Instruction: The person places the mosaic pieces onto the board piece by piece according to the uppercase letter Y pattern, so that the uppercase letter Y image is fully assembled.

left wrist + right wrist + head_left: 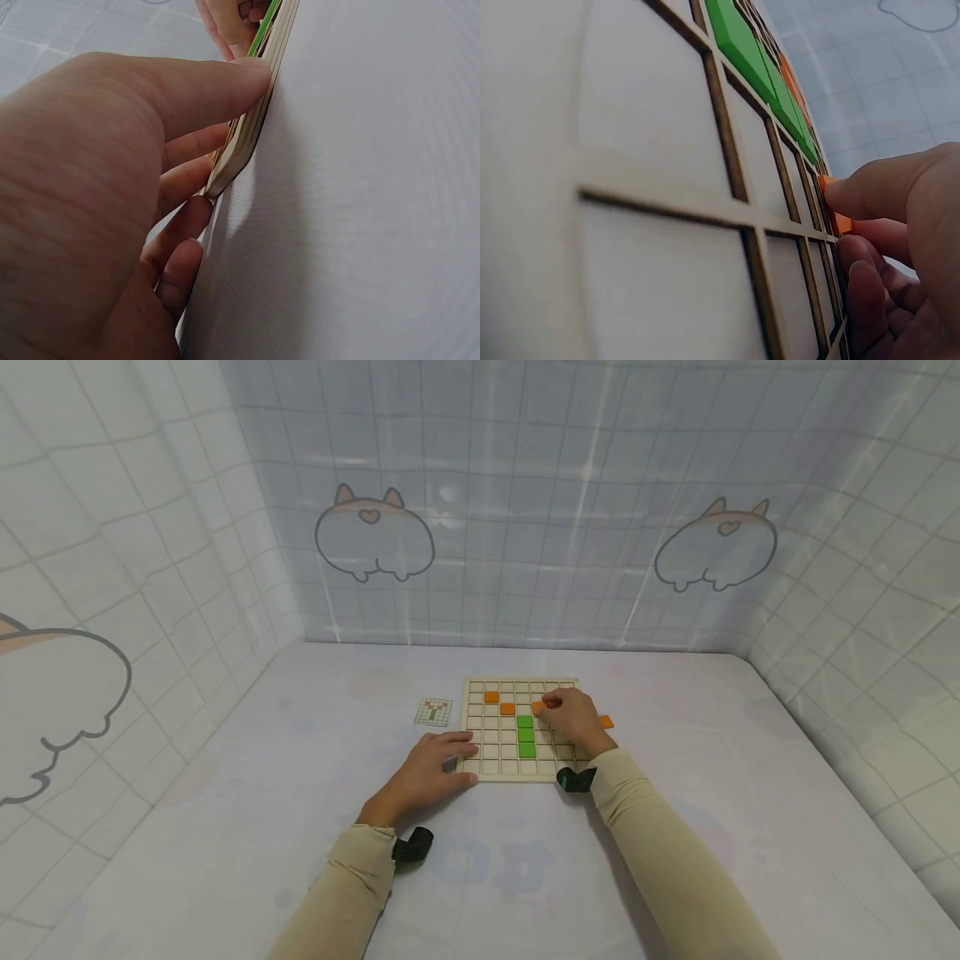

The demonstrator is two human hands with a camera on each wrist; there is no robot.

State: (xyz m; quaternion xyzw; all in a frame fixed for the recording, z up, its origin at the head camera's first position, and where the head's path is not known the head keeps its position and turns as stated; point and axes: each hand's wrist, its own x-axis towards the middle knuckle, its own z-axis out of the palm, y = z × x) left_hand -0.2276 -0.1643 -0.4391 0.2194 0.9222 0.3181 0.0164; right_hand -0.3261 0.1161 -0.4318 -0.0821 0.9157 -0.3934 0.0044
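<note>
A pale wooden grid board (500,767) lies on the table. My left hand (433,768) rests at its near left corner, thumb on the front edge and the other fingers, fairly straight, by the left side. My right hand (573,717) pinches an orange square tile (838,206) between thumb and finger, over the board's upper right part. Three green tiles (526,735) stand in a column in the grid. Two more orange tiles (507,708) sit diagonally to the upper left. Another orange piece (606,722) lies right of the board, partly hidden by the right hand.
A small pattern card (433,712) with a coloured grid lies left of the board. The white-covered table (300,743) meets tile-patterned curtains (540,602) at the back and sides. Each wrist carries a black camera mount (414,845).
</note>
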